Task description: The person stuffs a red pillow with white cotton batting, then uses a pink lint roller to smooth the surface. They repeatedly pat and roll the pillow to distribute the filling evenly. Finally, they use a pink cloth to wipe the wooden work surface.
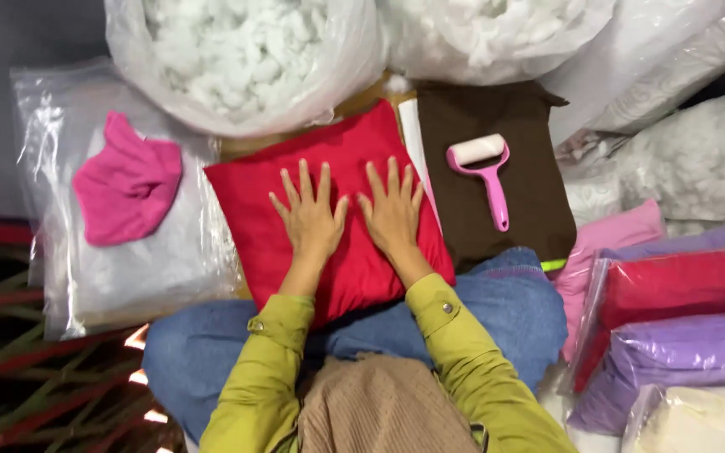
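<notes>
A red stuffed cushion [245, 205] lies across my lap and the floor in front of me. My left hand [310, 220] rests flat on its middle with the fingers spread. Right beside it, my right hand [393, 210] also presses flat on the cushion, fingers apart. Neither hand holds anything. Olive-green sleeves cover my forearms, and my knees in blue jeans [513, 306] show beneath the cushion.
A pink lint roller [486, 172] lies on a brown cloth [530, 126] to the right. A pink cloth [127, 186] sits on a clear plastic bag [127, 268] at left. Big bags of white stuffing [237, 59] stand behind. Bagged red and purple cushions [681, 335] are stacked at right.
</notes>
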